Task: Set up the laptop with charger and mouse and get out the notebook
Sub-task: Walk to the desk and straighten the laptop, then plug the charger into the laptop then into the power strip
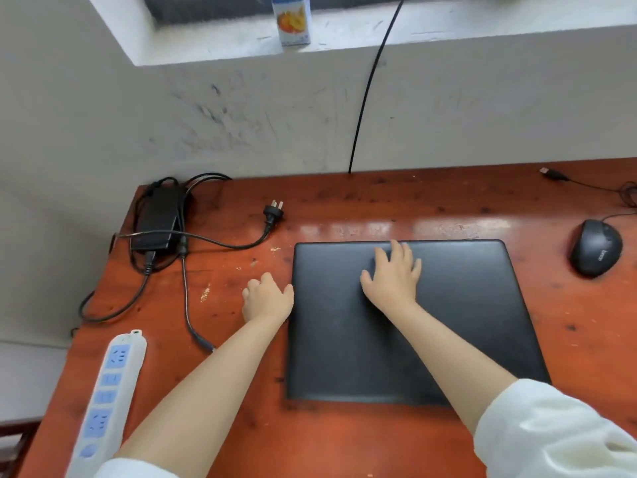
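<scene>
A closed black laptop (448,326) lies flat in the middle of the red-brown wooden desk (344,439). My right hand (393,274) rests flat on its lid near the far edge, fingers spread. My left hand (267,298) sits on the desk against the laptop's left edge, fingers curled and thumb touching the side. The black charger brick (158,219) with tangled cables lies at the far left corner, its wall plug (274,212) loose on the desk. A black wired mouse (596,246) sits at the far right. No notebook is in view.
A white and blue power strip (107,398) lies along the desk's left front edge. The mouse's USB plug (551,173) lies loose at the back right. A black cable (368,88) hangs down the wall. A juice carton (292,20) stands on the window ledge.
</scene>
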{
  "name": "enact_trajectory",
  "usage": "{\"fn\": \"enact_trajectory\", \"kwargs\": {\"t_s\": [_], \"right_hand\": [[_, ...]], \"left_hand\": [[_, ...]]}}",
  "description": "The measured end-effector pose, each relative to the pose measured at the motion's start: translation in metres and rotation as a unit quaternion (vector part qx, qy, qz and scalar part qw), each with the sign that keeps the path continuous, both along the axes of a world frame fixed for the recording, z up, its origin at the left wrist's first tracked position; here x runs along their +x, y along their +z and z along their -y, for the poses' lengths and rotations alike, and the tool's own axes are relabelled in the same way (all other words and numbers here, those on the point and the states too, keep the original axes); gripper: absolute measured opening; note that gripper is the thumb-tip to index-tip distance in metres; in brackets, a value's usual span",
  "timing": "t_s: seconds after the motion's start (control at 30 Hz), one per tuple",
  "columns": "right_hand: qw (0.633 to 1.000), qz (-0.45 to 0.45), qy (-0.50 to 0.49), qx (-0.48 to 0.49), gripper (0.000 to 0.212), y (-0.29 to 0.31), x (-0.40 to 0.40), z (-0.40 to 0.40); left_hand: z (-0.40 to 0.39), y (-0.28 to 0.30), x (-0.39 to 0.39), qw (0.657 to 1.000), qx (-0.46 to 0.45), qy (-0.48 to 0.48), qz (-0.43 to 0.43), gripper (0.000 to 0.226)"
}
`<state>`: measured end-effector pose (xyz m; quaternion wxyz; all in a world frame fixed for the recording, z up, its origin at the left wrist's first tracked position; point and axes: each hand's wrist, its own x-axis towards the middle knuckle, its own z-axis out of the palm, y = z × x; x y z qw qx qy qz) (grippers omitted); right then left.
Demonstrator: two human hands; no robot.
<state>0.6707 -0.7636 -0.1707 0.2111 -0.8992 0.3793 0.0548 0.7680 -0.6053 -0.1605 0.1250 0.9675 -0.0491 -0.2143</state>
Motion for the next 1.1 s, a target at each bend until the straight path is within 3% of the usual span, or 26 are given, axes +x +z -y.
{"fn": "enact_trajectory", "kwargs": {"t_s": [0.17,0.27,0.4,0.5,0.57,0.73,0.83,0.87,0.93,1.1], "right_hand": [[0.997,0.001,0.078,-0.015,0.056,-0.013,0.061,-0.027],[0.995,-0.014,0.092,-0.04,0.057,-0.028,0.069,-0.041],[0.994,0.004,0.069,-0.087,0.054,-0.037,0.07,-0.048],[0.993,0.014,0.058,-0.1,0.051,-0.038,0.072,-0.05],[0.993,0.014,0.053,-0.106,0.049,-0.037,0.073,-0.051],[0.993,0.014,0.045,-0.107,0.048,-0.035,0.074,-0.052],[0.993,0.008,0.048,-0.104,0.048,-0.034,0.074,-0.053],[0.993,0.007,0.049,-0.104,0.048,-0.034,0.074,-0.053],[0.993,0.005,0.048,-0.104,0.048,-0.033,0.075,-0.053],[0.993,0.0,0.052,-0.106,0.047,-0.031,0.075,-0.053]], "left_hand": [[-0.02,0.005,0.064,0.997,0.015,-0.067,0.035,0.039],[-0.046,0.001,0.095,0.973,0.029,-0.23,0.001,0.039],[-0.103,-0.003,0.133,0.865,0.046,-0.494,-0.068,0.043],[-0.137,-0.01,0.144,0.787,0.083,-0.607,-0.07,0.063],[-0.15,-0.015,0.145,0.744,0.084,-0.662,-0.039,0.06],[-0.165,-0.017,0.138,0.646,-0.009,-0.757,0.095,0.026],[-0.177,-0.021,0.129,0.62,-0.003,-0.774,0.129,0.02],[-0.179,-0.022,0.128,0.626,-0.014,-0.768,0.133,0.017],[-0.171,-0.019,0.126,0.672,-0.046,-0.728,0.129,0.012],[-0.09,-0.021,0.114,0.856,-0.078,-0.509,0.05,0.027]]}}
